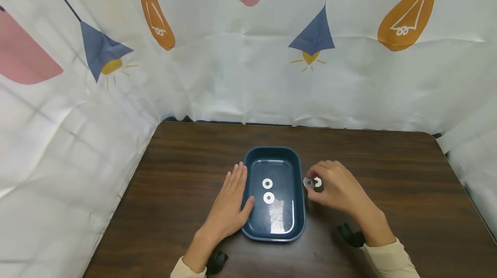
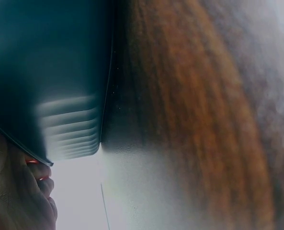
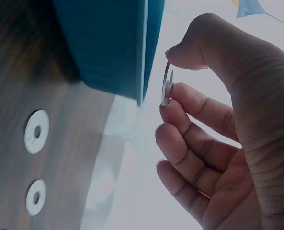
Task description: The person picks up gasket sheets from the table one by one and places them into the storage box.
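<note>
A dark blue tray [image 1: 297, 191] sits mid-table with two white washers [image 1: 267, 183] [image 1: 268, 197] lying inside. My left hand [image 1: 232, 200] lies flat against the tray's left wall, thumb on the rim; in the left wrist view the tray [image 2: 46, 81] fills the upper left. My right hand [image 1: 334, 185] hovers just right of the tray and pinches a metal washer [image 1: 309, 182] between thumb and index finger. The right wrist view shows that washer [image 3: 167, 86] edge-on, beside the tray's wall [image 3: 113, 48]. Another white washer [image 1: 318, 181] lies on the table under the right hand.
More white washers [image 3: 37, 131] [image 3: 36, 197] lie on the dark wooden table [image 1: 396, 174] beside the tray. A white printed cloth [image 1: 248, 62] walls in the back and both sides. Small black items [image 1: 349, 234] [image 1: 216, 261] sit near each wrist.
</note>
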{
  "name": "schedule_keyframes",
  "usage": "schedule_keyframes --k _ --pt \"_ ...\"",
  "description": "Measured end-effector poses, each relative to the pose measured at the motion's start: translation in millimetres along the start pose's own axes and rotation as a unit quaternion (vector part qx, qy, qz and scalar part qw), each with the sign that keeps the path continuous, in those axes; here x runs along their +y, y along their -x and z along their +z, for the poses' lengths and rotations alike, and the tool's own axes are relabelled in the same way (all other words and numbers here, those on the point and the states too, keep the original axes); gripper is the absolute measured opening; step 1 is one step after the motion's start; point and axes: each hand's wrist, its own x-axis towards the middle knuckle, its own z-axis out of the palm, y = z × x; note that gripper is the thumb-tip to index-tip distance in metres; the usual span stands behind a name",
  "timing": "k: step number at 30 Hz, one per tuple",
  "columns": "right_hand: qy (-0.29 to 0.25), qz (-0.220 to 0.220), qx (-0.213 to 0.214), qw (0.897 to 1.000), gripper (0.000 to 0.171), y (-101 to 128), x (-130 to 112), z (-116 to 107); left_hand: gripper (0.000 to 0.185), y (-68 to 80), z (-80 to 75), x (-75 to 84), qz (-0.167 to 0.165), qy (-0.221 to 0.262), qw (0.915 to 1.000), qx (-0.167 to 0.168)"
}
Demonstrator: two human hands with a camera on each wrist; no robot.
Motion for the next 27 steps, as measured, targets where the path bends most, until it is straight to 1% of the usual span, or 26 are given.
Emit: schedule_keyframes --k 4,8,13,20,27 --pt "-0.007 0.002 -0.011 1.0 0.016 -9.7 -2.1 -1.8 0.084 -1.3 0.5 1.3 0.002 -0.001 1.0 0.007" --pt "-0.002 0.002 -0.015 1.0 0.017 -20.6 -6.9 -5.0 0.084 -0.7 1.2 1.5 -0.001 -0.002 1.0 0.005" --pt "0.003 -0.007 -0.017 1.0 0.02 -33.3 -10.8 -5.5 0.084 0.4 0.7 0.5 -0.007 0.0 1.0 0.0" --pt "-0.014 -0.019 -0.039 0.999 0.023 -48.1 -13.4 -3.3 0.084 -0.3 -1.3 -1.6 0.003 -0.006 1.0 0.006" --pt "-0.019 -0.035 -0.042 0.998 0.023 -59.9 -14.9 -1.6 0.084 -0.9 0.1 0.3 -0.003 -0.003 1.0 -0.004"
